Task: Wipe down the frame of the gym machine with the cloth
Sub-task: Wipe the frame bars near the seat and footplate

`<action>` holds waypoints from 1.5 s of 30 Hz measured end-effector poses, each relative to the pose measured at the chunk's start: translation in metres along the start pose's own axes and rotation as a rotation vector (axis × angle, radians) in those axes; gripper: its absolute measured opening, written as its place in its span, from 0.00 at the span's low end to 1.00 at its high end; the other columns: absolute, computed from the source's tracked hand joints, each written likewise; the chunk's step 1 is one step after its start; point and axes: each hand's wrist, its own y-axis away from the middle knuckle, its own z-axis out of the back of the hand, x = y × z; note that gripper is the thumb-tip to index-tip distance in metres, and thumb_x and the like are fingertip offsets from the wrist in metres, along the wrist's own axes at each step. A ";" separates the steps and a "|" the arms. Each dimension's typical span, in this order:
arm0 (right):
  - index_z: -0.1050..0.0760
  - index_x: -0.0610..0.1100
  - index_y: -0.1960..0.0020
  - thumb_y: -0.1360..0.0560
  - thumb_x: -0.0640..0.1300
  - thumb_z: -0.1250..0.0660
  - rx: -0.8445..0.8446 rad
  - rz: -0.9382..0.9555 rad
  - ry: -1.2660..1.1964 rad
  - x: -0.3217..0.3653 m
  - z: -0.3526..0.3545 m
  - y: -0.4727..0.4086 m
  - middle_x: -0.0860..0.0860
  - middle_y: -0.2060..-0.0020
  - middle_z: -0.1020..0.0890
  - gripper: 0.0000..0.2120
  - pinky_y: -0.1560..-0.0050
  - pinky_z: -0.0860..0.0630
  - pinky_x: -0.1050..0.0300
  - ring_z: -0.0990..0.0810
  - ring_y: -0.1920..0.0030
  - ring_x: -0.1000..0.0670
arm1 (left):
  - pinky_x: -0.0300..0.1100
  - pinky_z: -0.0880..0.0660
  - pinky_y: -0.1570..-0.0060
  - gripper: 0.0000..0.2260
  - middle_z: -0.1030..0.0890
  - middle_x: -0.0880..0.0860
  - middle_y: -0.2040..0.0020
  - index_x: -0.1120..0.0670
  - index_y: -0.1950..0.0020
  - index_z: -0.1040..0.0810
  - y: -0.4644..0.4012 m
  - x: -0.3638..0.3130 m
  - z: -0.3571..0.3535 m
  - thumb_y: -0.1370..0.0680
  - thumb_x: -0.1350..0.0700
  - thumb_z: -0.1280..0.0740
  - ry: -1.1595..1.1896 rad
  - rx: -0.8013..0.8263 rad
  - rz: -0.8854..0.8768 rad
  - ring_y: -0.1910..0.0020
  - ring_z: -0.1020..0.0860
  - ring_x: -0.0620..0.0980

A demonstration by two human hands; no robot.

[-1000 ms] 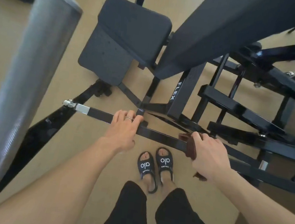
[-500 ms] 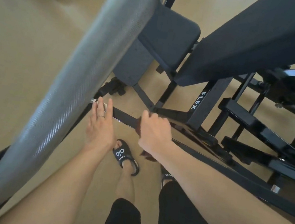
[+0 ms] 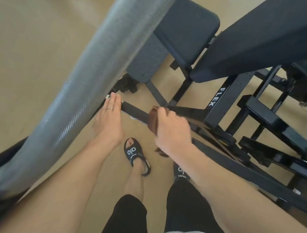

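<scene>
A black gym machine frame (image 3: 228, 99) marked FLEX fills the right half of the head view. One thin black bar (image 3: 135, 111) of it runs low from left to right in front of me. My right hand (image 3: 172, 131) grips a dark brown cloth (image 3: 153, 121) wrapped over that bar. My left hand (image 3: 109, 119) rests with straight fingers on the bar's left end, a ring on one finger. The bar under both hands is hidden.
A thick grey knurled roller (image 3: 100, 65) slants across the left, close to my left hand. A dark padded seat (image 3: 181, 35) and a long backrest pad (image 3: 274, 36) stand behind the bar. My feet in black slides (image 3: 136, 156) stand on the tan floor (image 3: 28, 59).
My right hand has slid the cloth leftward along the bar, from its middle toward the left end. My left hand has moved left to the bar's end and straightened its fingers.
</scene>
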 end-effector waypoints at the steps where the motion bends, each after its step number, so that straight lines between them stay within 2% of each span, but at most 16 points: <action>1: 0.36 0.45 0.29 0.31 0.52 0.21 0.005 -0.036 0.027 -0.021 0.002 0.018 0.45 0.42 0.20 0.37 0.46 0.22 0.51 0.18 0.46 0.44 | 0.44 0.47 0.21 0.46 0.60 0.47 0.16 0.53 0.16 0.58 0.001 -0.001 0.001 0.26 0.72 0.35 0.007 0.006 -0.002 0.18 0.56 0.46; 5: 0.38 0.47 0.27 0.25 0.58 0.27 0.026 -0.133 0.171 -0.072 0.003 0.063 0.46 0.39 0.21 0.34 0.42 0.24 0.52 0.19 0.42 0.45 | 0.47 0.41 0.23 0.48 0.57 0.49 0.16 0.54 0.16 0.59 0.002 -0.007 0.004 0.26 0.70 0.31 0.011 0.038 0.026 0.18 0.50 0.51; 10: 0.35 0.43 0.31 0.29 0.55 0.22 0.010 -0.045 0.143 -0.021 -0.004 0.017 0.44 0.39 0.21 0.36 0.40 0.25 0.49 0.20 0.41 0.44 | 0.52 0.37 0.25 0.54 0.53 0.52 0.16 0.54 0.17 0.60 -0.001 -0.014 0.002 0.29 0.67 0.25 -0.002 0.059 0.069 0.18 0.49 0.54; 14: 0.33 0.42 0.36 0.26 0.51 0.25 -0.060 0.071 0.147 0.055 -0.005 -0.042 0.45 0.47 0.20 0.26 0.50 0.25 0.50 0.21 0.50 0.45 | 0.53 0.36 0.25 0.45 0.50 0.52 0.16 0.51 0.16 0.58 -0.007 -0.004 -0.005 0.25 0.67 0.34 0.057 0.029 0.055 0.19 0.46 0.53; 17: 0.31 0.41 0.35 0.21 0.49 0.32 -0.138 0.199 0.185 0.090 -0.004 -0.070 0.43 0.46 0.21 0.19 0.52 0.24 0.49 0.21 0.50 0.44 | 0.50 0.33 0.28 0.36 0.47 0.49 0.17 0.49 0.16 0.56 -0.010 0.001 -0.005 0.18 0.57 0.37 0.124 -0.023 0.040 0.21 0.39 0.51; 19: 0.34 0.40 0.31 0.21 0.47 0.31 -0.150 0.231 0.171 0.089 -0.005 -0.071 0.41 0.42 0.23 0.23 0.51 0.21 0.48 0.20 0.46 0.43 | 0.50 0.32 0.28 0.38 0.50 0.47 0.16 0.48 0.16 0.57 -0.011 0.004 -0.003 0.19 0.63 0.38 0.122 -0.028 0.025 0.21 0.40 0.50; 21: 0.43 0.39 0.23 0.21 0.46 0.31 -0.128 0.239 0.198 0.075 -0.008 -0.056 0.38 0.41 0.24 0.33 0.50 0.20 0.47 0.21 0.45 0.40 | 0.52 0.32 0.27 0.43 0.54 0.46 0.16 0.50 0.16 0.58 -0.010 0.003 -0.003 0.24 0.71 0.39 0.083 -0.010 0.033 0.19 0.45 0.49; 24: 0.56 0.43 0.18 0.23 0.45 0.29 -0.105 0.298 0.314 0.043 -0.009 -0.026 0.38 0.43 0.26 0.45 0.47 0.21 0.47 0.24 0.47 0.42 | 0.51 0.37 0.24 0.43 0.55 0.48 0.16 0.52 0.16 0.58 -0.009 -0.005 -0.002 0.23 0.71 0.39 0.043 0.004 0.058 0.18 0.48 0.50; 26: 0.56 0.46 0.17 0.23 0.45 0.27 -0.064 0.306 0.334 0.009 -0.005 0.004 0.38 0.42 0.24 0.47 0.45 0.21 0.47 0.24 0.46 0.43 | 0.49 0.39 0.23 0.43 0.56 0.48 0.16 0.53 0.16 0.59 -0.009 -0.005 -0.001 0.24 0.71 0.38 0.045 0.015 0.041 0.18 0.49 0.50; 28: 0.57 0.47 0.17 0.24 0.46 0.26 0.005 0.238 0.322 -0.032 0.005 0.038 0.38 0.38 0.25 0.49 0.40 0.21 0.47 0.23 0.42 0.43 | 0.48 0.40 0.23 0.44 0.58 0.48 0.16 0.54 0.16 0.59 -0.009 -0.002 -0.001 0.25 0.72 0.37 0.052 0.021 0.018 0.18 0.50 0.51; 32: 0.65 0.46 0.18 0.19 0.49 0.33 0.103 0.140 0.469 -0.088 0.011 0.093 0.39 0.31 0.29 0.46 0.32 0.25 0.47 0.26 0.34 0.41 | 0.48 0.40 0.23 0.43 0.60 0.48 0.16 0.55 0.16 0.59 -0.006 -0.006 -0.004 0.24 0.70 0.37 0.067 0.009 0.020 0.18 0.53 0.50; 35: 0.61 0.41 0.18 0.20 0.47 0.30 0.109 0.114 0.518 -0.078 0.011 0.085 0.36 0.31 0.28 0.46 0.34 0.24 0.46 0.25 0.34 0.38 | 0.48 0.39 0.23 0.44 0.62 0.47 0.17 0.54 0.17 0.61 -0.007 -0.010 -0.002 0.24 0.71 0.37 0.075 0.015 0.049 0.18 0.58 0.48; 37: 0.57 0.38 0.18 0.22 0.46 0.29 0.102 0.101 0.491 -0.056 0.013 0.064 0.34 0.34 0.26 0.45 0.39 0.21 0.45 0.23 0.38 0.38 | 0.49 0.37 0.24 0.44 0.64 0.48 0.17 0.55 0.17 0.61 -0.010 -0.011 -0.003 0.24 0.71 0.38 0.069 0.023 0.054 0.18 0.60 0.48; 42: 0.51 0.37 0.20 0.25 0.50 0.26 0.056 0.191 0.389 0.036 0.003 -0.013 0.35 0.40 0.25 0.46 0.49 0.20 0.45 0.22 0.47 0.40 | 0.48 0.40 0.23 0.42 0.66 0.48 0.18 0.55 0.17 0.62 -0.009 -0.014 -0.010 0.22 0.70 0.40 0.102 0.018 0.092 0.18 0.63 0.48; 45: 0.47 0.38 0.22 0.24 0.49 0.27 0.034 0.168 0.261 0.068 -0.002 -0.045 0.36 0.40 0.25 0.41 0.52 0.20 0.44 0.22 0.47 0.40 | 0.49 0.44 0.21 0.38 0.66 0.49 0.18 0.56 0.17 0.63 -0.012 -0.013 -0.014 0.18 0.63 0.40 0.118 0.020 0.082 0.19 0.64 0.48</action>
